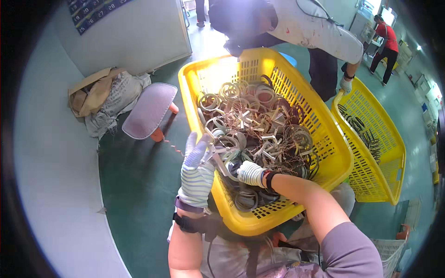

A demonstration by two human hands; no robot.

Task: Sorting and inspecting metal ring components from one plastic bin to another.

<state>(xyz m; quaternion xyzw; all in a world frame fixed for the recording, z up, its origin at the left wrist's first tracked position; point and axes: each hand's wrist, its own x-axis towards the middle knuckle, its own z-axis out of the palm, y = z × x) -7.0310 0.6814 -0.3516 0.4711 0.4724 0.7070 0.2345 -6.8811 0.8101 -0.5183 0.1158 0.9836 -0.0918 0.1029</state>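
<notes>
1. Left hand (pixel 196 172), in a striped work glove, is raised at the near-left rim of the big yellow basket (pixel 324 139); fingers pinch a pale metal ring clip (pixel 209 150), so the grip is closed on it.
2. Right hand (pixel 251 173), also gloved, is down inside the basket just right of the left-hand grip, fingers buried in the pile; cannot tell whether it is closed on anything.
3. The tangle of rings and clips (pixel 257 125) fills the basket, spreading up and away from both hands; the held clip sits at its near-left edge, touching neighbouring pieces.
4. Further right of the hands, a second yellow basket (pixel 394 153) holds a few dark rings.
5. Another person's gloved hand (pixel 345 85) rests at that basket's far rim.
6. Left of the left hand, on the green floor: a grey stool (pixel 149 110) with orange legs, and a sack pile (pixel 104 99) beyond it.
</notes>
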